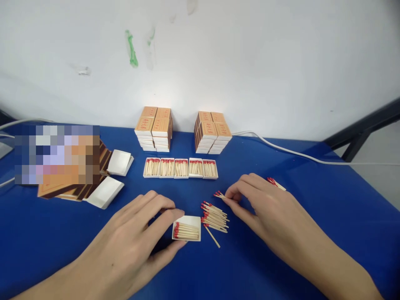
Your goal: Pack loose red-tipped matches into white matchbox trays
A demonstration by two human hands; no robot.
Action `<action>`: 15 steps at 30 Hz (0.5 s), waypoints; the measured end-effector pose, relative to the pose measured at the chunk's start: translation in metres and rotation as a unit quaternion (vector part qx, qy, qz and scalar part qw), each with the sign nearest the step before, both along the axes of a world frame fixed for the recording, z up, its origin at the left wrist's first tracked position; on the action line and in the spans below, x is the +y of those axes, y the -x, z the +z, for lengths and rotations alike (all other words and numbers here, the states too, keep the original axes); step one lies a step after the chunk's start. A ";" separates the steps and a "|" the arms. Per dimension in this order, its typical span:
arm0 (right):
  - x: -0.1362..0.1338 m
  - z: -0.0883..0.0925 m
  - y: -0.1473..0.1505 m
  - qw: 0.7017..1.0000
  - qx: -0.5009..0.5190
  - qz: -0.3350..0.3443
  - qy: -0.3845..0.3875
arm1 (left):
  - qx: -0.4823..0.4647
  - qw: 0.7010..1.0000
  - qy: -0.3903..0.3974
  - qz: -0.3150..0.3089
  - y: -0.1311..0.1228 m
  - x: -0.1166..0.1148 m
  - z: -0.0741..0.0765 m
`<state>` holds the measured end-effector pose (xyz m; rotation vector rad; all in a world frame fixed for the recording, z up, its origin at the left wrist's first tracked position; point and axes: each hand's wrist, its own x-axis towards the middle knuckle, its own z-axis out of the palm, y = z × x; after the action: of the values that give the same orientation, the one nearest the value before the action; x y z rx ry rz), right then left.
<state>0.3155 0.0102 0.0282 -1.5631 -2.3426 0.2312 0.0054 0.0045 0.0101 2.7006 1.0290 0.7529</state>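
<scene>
My left hand (140,233) grips a white matchbox tray (189,219) by its left end, thumb below and fingers above. Red-tipped matches (187,231) lie side by side in the tray's lower part, heads to the left. To the right of the tray, a loose pile of matches (215,217) rests on the blue table, with a single match (211,236) slanting below it. Just above the pile, my right hand (265,204) is closed in a pinch on a few matches (220,195), their red heads pointing left.
Several filled trays (181,168) stand in a row. Behind them are two stacks of matchboxes (153,129), (212,131) near the wall. Empty-looking white trays (105,192) and brown matchbox sleeves (59,189) lie left, partly blurred. More matches (276,183) and a white cable (281,150) are right.
</scene>
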 end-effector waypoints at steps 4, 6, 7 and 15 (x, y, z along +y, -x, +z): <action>-0.006 0.006 0.019 0.995 0.090 0.026 -0.038 | -0.022 0.999 0.011 0.029 -0.002 0.001 0.005; -0.012 0.005 0.032 0.986 0.148 0.071 -0.039 | -0.031 0.999 0.037 0.021 -0.003 0.002 0.007; -0.015 0.002 0.038 0.981 0.164 0.096 -0.041 | -0.036 0.998 0.053 0.012 -0.003 0.003 0.007; -0.021 -0.009 0.051 0.978 0.069 0.183 -0.072 | -0.079 0.990 0.118 -0.012 -0.006 -0.004 0.003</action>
<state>0.2645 -0.0104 0.0193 -1.0089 -2.4573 0.2389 0.0112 0.0004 0.0135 2.4084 0.9786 0.7731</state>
